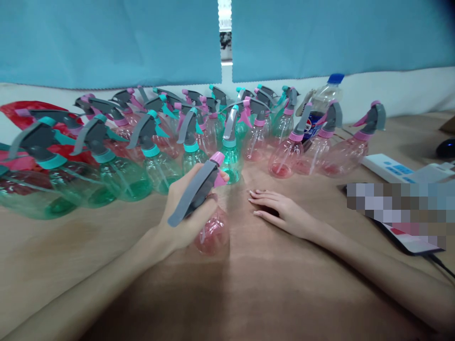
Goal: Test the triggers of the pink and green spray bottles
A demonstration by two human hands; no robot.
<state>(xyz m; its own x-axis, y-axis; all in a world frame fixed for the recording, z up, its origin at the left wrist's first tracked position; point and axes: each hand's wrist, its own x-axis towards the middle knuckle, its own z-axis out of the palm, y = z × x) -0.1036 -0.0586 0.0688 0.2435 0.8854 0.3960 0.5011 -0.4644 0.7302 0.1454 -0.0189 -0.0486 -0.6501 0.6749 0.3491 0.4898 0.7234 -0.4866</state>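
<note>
My left hand (185, 203) is wrapped round the neck of a pink spray bottle (214, 232) with a grey and pink trigger head, which stands near the middle of the table. Its nozzle points away from me. Just beyond it stands a green spray bottle (232, 158) with a turquoise collar. My right hand (280, 208) rests on the tabletop to the right, fingers stretched out and apart, holding nothing. Pink spray bottles (284, 161) stand beyond that hand. To the left is a row of green spray bottles (124, 177) with grey and turquoise trigger heads.
Several more spray bottles crowd the back of the wooden table (270, 293). A cola bottle with a blue cap (325, 97) stands behind the pink ones. At right are a white power strip (387, 166) and a phone-like device (408, 237) with a cable. Red plastic (39, 111) lies far left.
</note>
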